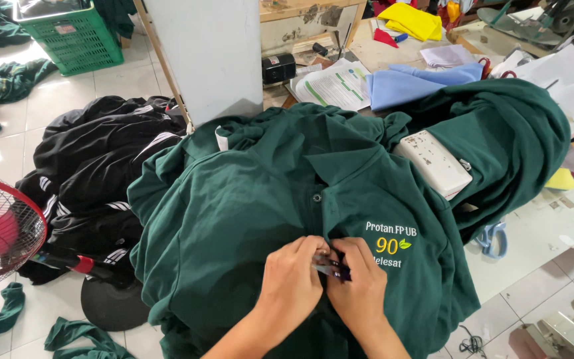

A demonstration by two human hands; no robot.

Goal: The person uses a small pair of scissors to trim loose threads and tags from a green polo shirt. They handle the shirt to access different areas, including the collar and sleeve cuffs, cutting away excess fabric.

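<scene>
Bright, even daylight with glare on the upper-left floor tiles [28, 53], soft shadows, slight wide-angle edge distortion.

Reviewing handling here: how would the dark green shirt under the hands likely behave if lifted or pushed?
The green shirt would probably flop and drape, since it already lies in soft folds. Pushed, it would likely bunch rather than slide whole. Both hands, left hand and right hand, pinch it at the placket.

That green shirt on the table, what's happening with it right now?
A person has a dark green collared shirt spread over a pile on the work table. Both hands meet at its front placket: the left hand and right hand pinch a small dark tool against the fabric, beside the embroidered chest patch. A heap of black striped jackets lies on the floor.
</scene>
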